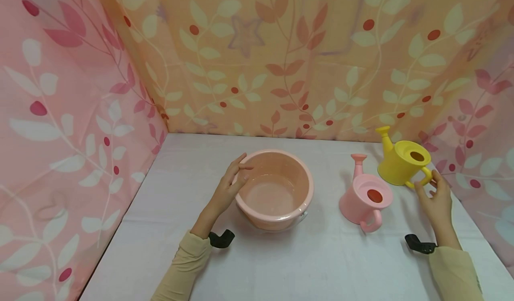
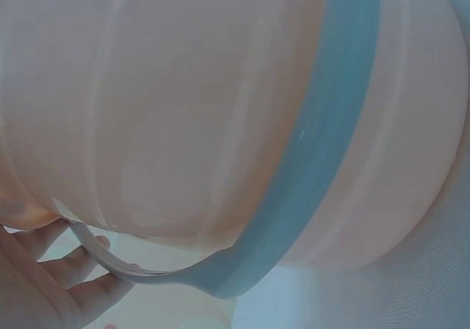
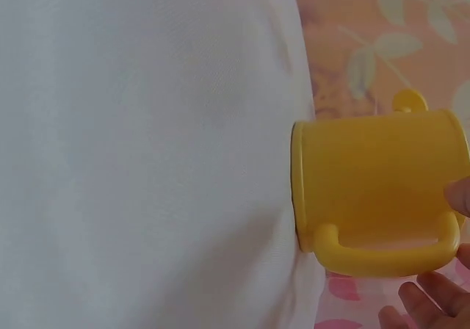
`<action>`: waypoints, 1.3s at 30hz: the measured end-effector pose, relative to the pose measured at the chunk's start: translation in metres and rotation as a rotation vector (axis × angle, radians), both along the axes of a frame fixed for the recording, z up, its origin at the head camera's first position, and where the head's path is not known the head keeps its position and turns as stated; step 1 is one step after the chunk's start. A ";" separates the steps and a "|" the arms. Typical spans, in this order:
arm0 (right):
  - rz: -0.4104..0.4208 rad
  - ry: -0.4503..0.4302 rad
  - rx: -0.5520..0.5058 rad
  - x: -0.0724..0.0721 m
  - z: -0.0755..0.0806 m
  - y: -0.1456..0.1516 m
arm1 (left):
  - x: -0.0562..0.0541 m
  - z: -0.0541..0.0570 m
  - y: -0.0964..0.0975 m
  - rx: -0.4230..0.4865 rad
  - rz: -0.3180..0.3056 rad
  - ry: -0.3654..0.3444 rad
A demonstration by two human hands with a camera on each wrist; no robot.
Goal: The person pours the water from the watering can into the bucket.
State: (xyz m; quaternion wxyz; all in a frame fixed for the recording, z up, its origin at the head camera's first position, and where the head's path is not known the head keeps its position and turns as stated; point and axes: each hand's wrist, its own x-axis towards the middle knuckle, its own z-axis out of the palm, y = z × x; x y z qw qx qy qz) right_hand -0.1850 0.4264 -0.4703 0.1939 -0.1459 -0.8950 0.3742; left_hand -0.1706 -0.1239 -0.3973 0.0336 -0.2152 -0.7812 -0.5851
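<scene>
Left hand [image 1: 221, 193], fingers loosely extended, touches the blue-grey bail [image 2: 316, 153] at the left side of the pink bucket [image 1: 273, 222]. Right hand [image 1: 437, 205], thumb and fingers parted, is at the handle [image 3: 389, 261] of the yellow watering can [image 1: 394, 169], well right of the bucket. Pink watering can [image 1: 354, 203] stands nearer, right of the bucket, whose bare floor shows.

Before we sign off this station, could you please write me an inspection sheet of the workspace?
Surface: white cloth, no spill seen
Bucket: upright, nothing seen inside
Pink can: upright, right of the bucket
Yellow can: upright, behind and right of the pink can
Clutter: nothing seen
Left grip: fingers at the bucket's left rim and its handle
Right grip: fingers at the yellow can's handle; firm hold unclear
Cables: nothing seen
Surroundings: leaf-patterned drapes, orange-yellow behind, pink at the sides
</scene>
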 end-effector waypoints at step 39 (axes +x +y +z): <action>0.137 0.050 0.170 0.034 0.015 -0.031 | -0.001 -0.001 0.000 0.016 -0.005 -0.006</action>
